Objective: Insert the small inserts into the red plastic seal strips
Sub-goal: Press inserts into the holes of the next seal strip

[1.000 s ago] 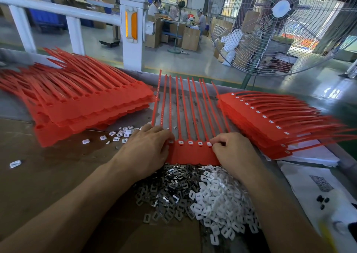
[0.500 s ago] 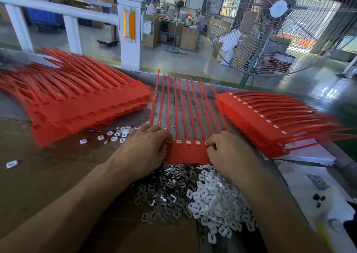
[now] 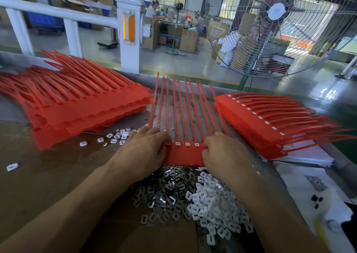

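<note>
A red sheet of seal strips (image 3: 184, 154) lies flat on the table (image 3: 38, 175), in the middle, with its long thin tails pointing away from the person. Four small white inserts (image 3: 187, 143) sit in a row in the sockets along the sheet, between the two hands.

The left hand (image 3: 144, 152) rests on the left end of this sheet, palm down; its fingers are bent over the edge of the sheet, but I cannot tell if they pinch an insert. The right hand (image 3: 225, 152) is on the right end of the sheet, with its fingers curled and pressing at a socket there; what is under the fingertips is hidden.

Just in front of the sheet, on the side of the person, lies a heap of loose inserts (image 3: 193, 198), dark metal ones to the left and white plastic ones to the right. Left of the sheet is a big stack of red strips (image 3: 77, 106), with some scattered white inserts (image 3: 117, 136) near it. Right of the sheet is another stack (image 3: 270, 125), and its sockets show white inserts. Behind the table stands a large fan (image 3: 280, 26).
</note>
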The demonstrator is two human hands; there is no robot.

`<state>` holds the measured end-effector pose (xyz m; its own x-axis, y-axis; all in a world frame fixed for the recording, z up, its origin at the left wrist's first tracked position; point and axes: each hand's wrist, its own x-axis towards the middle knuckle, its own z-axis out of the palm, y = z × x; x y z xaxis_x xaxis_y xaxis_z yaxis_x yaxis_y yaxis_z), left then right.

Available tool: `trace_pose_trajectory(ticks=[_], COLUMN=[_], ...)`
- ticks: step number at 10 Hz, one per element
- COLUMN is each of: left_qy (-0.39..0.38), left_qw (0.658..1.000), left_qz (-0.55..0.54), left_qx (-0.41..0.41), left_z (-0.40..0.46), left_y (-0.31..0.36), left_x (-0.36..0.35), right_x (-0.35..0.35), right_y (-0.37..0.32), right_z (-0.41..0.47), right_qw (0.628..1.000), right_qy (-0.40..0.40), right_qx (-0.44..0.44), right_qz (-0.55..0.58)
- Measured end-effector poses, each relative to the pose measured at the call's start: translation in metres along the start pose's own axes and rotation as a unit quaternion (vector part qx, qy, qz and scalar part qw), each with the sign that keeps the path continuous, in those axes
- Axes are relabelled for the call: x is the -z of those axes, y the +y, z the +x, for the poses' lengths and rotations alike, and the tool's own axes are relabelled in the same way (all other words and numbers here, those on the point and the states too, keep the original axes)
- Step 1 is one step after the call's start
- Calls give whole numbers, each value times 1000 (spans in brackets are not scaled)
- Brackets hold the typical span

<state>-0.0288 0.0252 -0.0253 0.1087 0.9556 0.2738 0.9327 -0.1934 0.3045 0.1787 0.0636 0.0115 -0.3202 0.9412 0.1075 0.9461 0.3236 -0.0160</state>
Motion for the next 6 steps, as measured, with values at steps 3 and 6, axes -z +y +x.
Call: trace_pose_trajectory(ticks=[3, 6], left_qy=[1, -1], left_qw=[1000, 1000], left_qz=[-6, -6], left_qx=[0, -1], left_z=[1, 0], left_y=[-1, -1], left_x=[1, 0], right_x=[1, -4], right_y=[14, 18], right_z=[-3, -5], right_qw=[989, 989], right_qy=[6, 17], right_qx=[-44, -11], right_qz=[141, 144])
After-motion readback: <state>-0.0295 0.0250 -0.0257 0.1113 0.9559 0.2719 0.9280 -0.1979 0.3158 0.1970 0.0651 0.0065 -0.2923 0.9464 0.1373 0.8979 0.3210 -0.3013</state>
